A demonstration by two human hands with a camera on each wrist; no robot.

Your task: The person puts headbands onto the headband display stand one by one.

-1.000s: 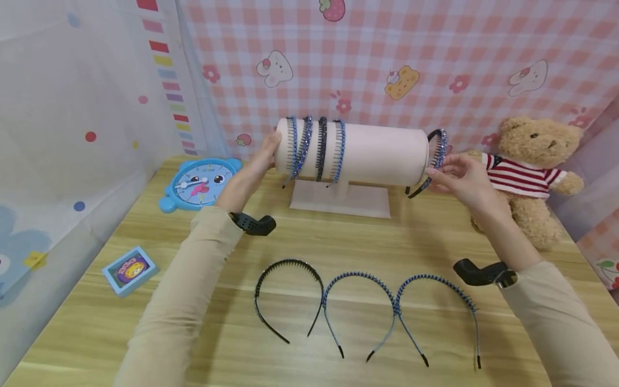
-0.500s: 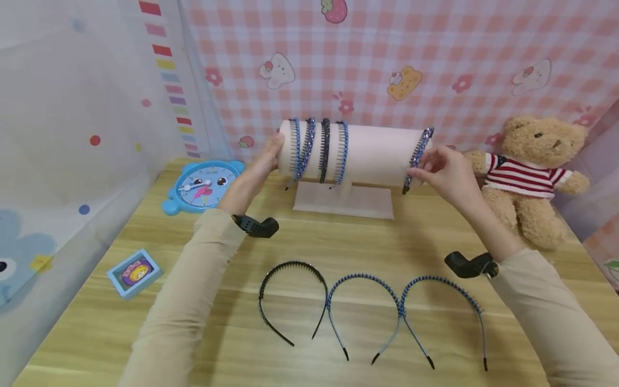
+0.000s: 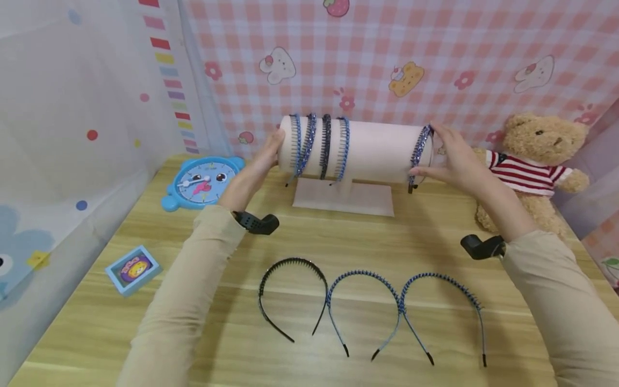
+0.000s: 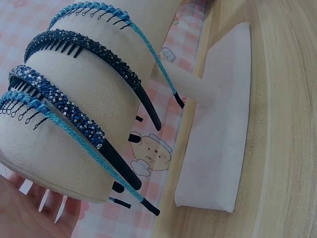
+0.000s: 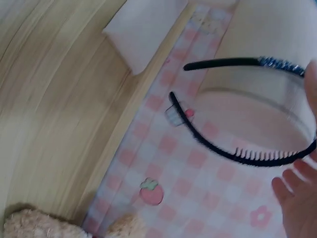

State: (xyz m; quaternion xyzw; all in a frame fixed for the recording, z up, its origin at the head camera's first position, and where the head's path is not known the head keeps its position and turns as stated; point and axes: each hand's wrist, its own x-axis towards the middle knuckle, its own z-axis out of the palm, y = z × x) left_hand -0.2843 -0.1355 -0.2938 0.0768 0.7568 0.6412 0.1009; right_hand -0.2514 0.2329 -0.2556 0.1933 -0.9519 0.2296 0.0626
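In the head view, a pale padded cylinder stand (image 3: 382,148) carries several headbands toward its left: a blue braided headband (image 3: 296,142), a glittery blue one (image 3: 308,144), a black one (image 3: 326,145) and another blue braided one (image 3: 344,148). My left hand (image 3: 263,158) rests against the cylinder's left end, fingers extended in the left wrist view. My right hand (image 3: 456,156) holds a glittery blue headband (image 3: 420,148) at the right end, thumb in front and fingers toward the back. The right wrist view shows this headband's black tips (image 5: 193,65) around the cylinder's end.
Nearer on the wooden table (image 3: 232,322) lie a black headband (image 3: 292,262) and two blue ones, the middle (image 3: 362,273) and right (image 3: 435,276). A blue toy clock (image 3: 203,183) and small blue frame (image 3: 132,269) lie left. A teddy bear (image 3: 527,166) sits right.
My right hand has brought the glittery headband leftward from beyond the right end onto the cylinder. Its thumb and fingers are now spread wider. My left hand has stayed at the left end.
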